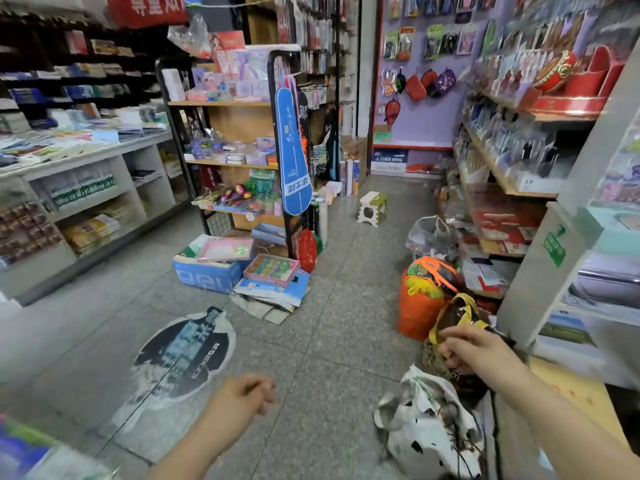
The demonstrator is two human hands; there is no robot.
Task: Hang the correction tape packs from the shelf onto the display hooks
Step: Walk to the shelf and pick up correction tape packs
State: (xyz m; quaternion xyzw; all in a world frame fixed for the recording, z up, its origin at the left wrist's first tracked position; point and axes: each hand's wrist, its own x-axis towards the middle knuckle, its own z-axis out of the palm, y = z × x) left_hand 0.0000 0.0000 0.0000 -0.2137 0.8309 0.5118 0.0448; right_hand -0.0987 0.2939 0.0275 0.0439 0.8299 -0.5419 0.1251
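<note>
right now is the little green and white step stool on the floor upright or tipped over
Upright. The step stool stands on its legs in the aisle, its flat green-and-white top facing up, with bare floor around it.

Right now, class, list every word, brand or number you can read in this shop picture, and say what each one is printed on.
"CHEN MING": white sign low on the far wall.
"deli", upside down: blue carton on the floor.
Chinese characters, too blurred to read: red banner, blue racket cover, green sticker, round floor sticker.
Shelf packets and price tags: too small to read.
</note>
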